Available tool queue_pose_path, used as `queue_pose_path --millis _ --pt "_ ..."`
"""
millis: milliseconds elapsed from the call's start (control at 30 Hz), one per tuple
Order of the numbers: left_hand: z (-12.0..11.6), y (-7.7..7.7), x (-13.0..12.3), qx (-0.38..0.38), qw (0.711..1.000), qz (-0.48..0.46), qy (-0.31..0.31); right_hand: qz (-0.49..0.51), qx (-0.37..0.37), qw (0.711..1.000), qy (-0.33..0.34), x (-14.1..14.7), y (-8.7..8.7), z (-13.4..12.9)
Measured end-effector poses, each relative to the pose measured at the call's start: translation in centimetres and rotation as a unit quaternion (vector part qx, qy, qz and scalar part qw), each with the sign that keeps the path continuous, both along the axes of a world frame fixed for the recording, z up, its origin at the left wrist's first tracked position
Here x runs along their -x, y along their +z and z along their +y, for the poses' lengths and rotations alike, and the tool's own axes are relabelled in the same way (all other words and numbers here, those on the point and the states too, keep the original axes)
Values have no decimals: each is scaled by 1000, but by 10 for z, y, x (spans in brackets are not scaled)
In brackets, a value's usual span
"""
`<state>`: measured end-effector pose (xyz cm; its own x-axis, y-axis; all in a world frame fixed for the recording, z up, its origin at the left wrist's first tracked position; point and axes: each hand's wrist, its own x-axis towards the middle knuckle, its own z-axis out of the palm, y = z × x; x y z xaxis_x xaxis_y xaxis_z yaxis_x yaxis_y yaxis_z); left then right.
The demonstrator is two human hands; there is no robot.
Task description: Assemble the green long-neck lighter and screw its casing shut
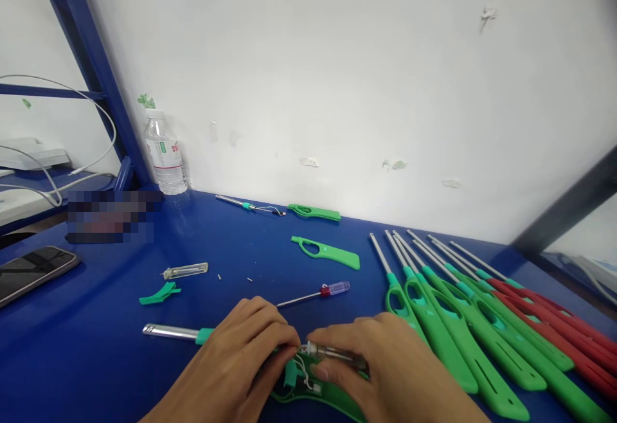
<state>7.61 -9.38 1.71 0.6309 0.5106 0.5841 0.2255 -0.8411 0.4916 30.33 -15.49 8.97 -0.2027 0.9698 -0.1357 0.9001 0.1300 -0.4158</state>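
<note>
My left hand [255,346] is closed over the front of an opened green gas lighter [342,400], whose metal tube [168,331] sticks out to the left. Its thumb and fingertips meet at the nozzle end of a clear fuel tank [332,353]. My right hand [380,359] pinches this tank between thumb and fingers, above the open shell. White wires [303,368] and a teal trigger piece [290,373] show inside the shell. My palms hide part of the lighter.
Several green and red lighters [457,320] lie fanned at right. Behind my hands are a screwdriver [332,290], green shell halves [328,252], a loose tank [186,271], a teal trigger [161,294] and tiny screws. A phone [36,272] and water bottle [165,156] stand left.
</note>
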Motion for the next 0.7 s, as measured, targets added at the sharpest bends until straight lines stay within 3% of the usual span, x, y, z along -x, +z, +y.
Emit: queue_pose_path --millis 300,700 --pt "0 7 -1 -25 1000 5 -2 3 -28 1000 12 -1 -8 0" --pt "1 13 -1 -64 998 17 -6 -29 -27 999 15 4 -4 1"
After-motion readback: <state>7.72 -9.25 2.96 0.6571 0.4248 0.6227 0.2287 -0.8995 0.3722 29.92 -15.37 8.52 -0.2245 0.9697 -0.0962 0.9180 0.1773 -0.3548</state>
